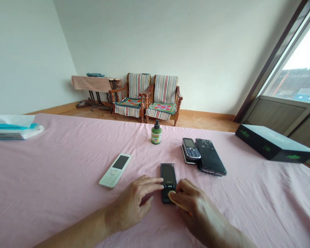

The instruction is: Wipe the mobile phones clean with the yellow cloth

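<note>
A black keypad phone (168, 176) lies face up on the pink cloth between my hands. Fingertips of my left hand (138, 198) rest on its left edge, with the fingers stretched out and the thumb apart. My right hand (193, 203) is closed on a small yellowish cloth (179, 203), pressing it onto the lower right of the keypad. Most of that cloth is hidden under the fingers. To the left lies a white keypad phone (115, 171), tilted toward the upper right.
Ahead stands a green spray bottle (156, 133). A dark keypad phone (191, 148) lies on another item beside black smartphones (211, 156). A black box (274, 143) is at the right, a tissue pack (15, 129) far left. Two chairs (161, 96) stand beyond the pink-covered surface (67, 172).
</note>
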Tool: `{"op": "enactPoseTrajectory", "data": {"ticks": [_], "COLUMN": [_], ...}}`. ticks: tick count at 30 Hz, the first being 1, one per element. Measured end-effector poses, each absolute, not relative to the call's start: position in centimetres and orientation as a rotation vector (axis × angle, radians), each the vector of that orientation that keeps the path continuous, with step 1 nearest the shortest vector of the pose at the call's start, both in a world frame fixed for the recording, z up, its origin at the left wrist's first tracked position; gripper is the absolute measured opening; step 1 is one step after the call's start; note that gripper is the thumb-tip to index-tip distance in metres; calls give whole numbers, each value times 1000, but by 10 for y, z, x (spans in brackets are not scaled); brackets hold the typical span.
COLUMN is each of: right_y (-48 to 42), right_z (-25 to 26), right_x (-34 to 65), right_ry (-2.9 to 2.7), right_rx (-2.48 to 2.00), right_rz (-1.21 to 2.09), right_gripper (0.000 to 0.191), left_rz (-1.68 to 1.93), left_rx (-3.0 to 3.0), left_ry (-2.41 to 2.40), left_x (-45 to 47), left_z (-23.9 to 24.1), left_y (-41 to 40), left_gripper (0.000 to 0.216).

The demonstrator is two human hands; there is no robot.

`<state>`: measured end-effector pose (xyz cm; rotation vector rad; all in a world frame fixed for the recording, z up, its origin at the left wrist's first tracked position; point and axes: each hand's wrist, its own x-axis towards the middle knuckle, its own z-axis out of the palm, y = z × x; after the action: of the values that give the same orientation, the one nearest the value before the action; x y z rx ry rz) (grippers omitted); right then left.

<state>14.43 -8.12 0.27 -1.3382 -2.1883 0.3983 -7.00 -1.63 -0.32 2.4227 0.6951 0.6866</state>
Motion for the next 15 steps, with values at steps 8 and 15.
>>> {"op": "enactPoseTrajectory", "data": {"ticks": [8, 15], "right_y": [-82, -81], "right_z": [2, 10], "right_x": [146, 159], "right_ry": [-2168, -2122], "right_rx": [-1386, -1324], "right_rz": [359, 363], "right_gripper": [27, 31], "left_rz": [706, 733], "left_rx": [2433, 2475], "left_ry": [678, 603], "left_x": [-71, -72], "left_z": [-5, -4], "left_y": [-16, -19], "left_gripper": [60, 55]}}
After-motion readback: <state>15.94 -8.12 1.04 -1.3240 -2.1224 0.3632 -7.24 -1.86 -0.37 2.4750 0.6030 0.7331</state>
